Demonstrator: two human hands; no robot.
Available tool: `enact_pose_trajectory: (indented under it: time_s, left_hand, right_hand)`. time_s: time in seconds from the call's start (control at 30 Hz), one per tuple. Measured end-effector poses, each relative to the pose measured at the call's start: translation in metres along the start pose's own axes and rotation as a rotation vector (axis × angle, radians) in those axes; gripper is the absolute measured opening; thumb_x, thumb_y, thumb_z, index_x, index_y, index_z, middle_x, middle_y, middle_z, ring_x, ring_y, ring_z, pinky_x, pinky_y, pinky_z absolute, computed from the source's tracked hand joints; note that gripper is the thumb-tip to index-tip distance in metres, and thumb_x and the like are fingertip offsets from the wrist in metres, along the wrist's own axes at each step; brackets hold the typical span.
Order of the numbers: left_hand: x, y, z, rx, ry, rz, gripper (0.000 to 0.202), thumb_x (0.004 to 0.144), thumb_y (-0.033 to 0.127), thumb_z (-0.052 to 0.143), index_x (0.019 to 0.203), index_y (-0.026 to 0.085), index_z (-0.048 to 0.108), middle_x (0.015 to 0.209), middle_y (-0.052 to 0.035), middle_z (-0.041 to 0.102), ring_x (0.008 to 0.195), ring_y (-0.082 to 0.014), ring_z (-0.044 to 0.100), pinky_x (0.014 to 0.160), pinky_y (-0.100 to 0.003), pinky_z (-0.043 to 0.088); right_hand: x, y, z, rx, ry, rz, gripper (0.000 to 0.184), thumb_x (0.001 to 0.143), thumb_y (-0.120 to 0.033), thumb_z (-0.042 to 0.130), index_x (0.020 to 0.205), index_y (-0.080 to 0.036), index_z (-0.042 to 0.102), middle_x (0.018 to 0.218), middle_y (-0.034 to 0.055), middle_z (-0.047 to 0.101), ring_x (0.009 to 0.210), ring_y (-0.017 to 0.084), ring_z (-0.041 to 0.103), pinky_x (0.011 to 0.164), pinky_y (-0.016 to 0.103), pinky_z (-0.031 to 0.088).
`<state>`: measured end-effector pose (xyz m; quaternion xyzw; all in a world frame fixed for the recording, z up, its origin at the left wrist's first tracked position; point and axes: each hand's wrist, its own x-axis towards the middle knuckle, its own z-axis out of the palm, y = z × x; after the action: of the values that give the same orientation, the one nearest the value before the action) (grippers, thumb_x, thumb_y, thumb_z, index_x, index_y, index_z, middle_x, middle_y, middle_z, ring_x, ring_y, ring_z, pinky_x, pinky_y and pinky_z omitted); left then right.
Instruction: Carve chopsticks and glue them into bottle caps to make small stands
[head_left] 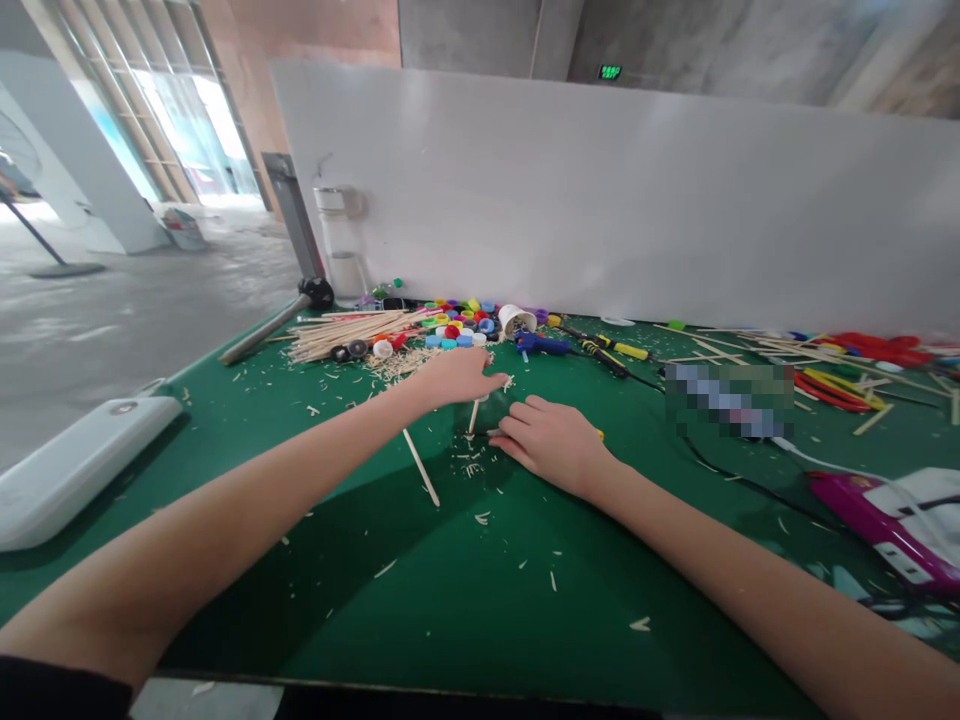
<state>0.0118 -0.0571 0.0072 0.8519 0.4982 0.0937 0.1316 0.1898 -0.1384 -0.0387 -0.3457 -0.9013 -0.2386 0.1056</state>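
My left hand (pixel 459 376) is over the middle of the table, its fingers closed at the upper end of a short wooden stick (pixel 474 417). The stick stands nearly upright beside a dark, see-through piece (pixel 491 412) whose kind I cannot make out. My right hand (pixel 555 442) lies to the right, resting low on the table, its fingers curled against that see-through piece. What its fingertips grip is partly hidden. Another wooden stick (pixel 421 468) slants on the table below my left hand. Pale wood shavings (pixel 469 466) are scattered around both hands.
Behind my hands are a bundle of wooden sticks (pixel 352 333), colourful bottle caps (pixel 459 340), a tipped white cup (pixel 516 320) and a blue glue gun (pixel 541 344). A purple power strip (pixel 877 520) and cables are right; a white box-shaped device (pixel 82 465) is left. A white panel (pixel 585 200) stands behind.
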Motion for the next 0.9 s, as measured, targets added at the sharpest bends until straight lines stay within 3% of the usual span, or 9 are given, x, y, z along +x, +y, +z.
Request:
enact_pose_trajectory:
  time_s: [0.17,0.3,0.5,0.7,0.9]
  left_hand:
    - [-0.007,0.003,-0.006,-0.078,-0.093,0.106,0.034,0.079,0.042,0.051,0.095,0.016,0.067,0.096,-0.0089,0.071,0.08,-0.0194,0.064,0.065,-0.028,0.046]
    - [-0.015,0.0,-0.019,-0.121,-0.116,0.157,0.03,0.081,0.04,0.049,0.092,0.018,0.065,0.092,-0.0068,0.07,0.076,-0.0172,0.062,0.063,-0.028,0.045]
    - [-0.036,-0.003,-0.024,-0.22,-0.057,0.236,0.031,0.084,0.048,0.051,0.097,0.02,0.056,0.102,-0.006,0.066,0.085,-0.0171,0.062,0.068,-0.028,0.047]
    - [-0.061,-0.002,-0.01,-0.315,0.121,0.249,0.023,0.089,0.041,0.049,0.098,0.02,0.054,0.097,-0.0047,0.068,0.087,-0.0159,0.063,0.073,-0.028,0.048]
    - [-0.063,-0.007,-0.001,-0.241,0.203,0.229,0.024,0.09,0.043,0.049,0.1,0.021,0.053,0.095,-0.0043,0.068,0.085,-0.0165,0.063,0.068,-0.028,0.046]
  right_hand:
    - [0.0,0.0,-0.001,0.002,-0.004,0.012,0.042,0.1,-0.041,0.034,0.081,-0.017,0.063,0.076,0.0038,0.062,0.074,0.016,0.052,0.062,0.03,0.031]
    - [-0.002,0.001,-0.002,0.016,-0.006,0.044,0.043,0.1,-0.042,0.034,0.08,-0.017,0.063,0.077,0.0042,0.063,0.074,0.016,0.052,0.061,0.03,0.029]
    - [-0.005,0.001,-0.001,0.013,0.028,0.06,0.043,0.099,-0.043,0.036,0.083,-0.017,0.066,0.076,0.0046,0.064,0.074,0.016,0.053,0.061,0.03,0.029]
    - [-0.006,-0.001,-0.003,-0.006,0.084,0.092,0.043,0.099,-0.043,0.036,0.08,-0.017,0.065,0.074,0.0036,0.062,0.072,0.016,0.051,0.061,0.031,0.029]
    - [0.0,0.002,-0.004,0.029,-0.02,0.028,0.041,0.098,-0.044,0.038,0.082,-0.017,0.065,0.076,0.0034,0.064,0.072,0.016,0.051,0.059,0.03,0.028]
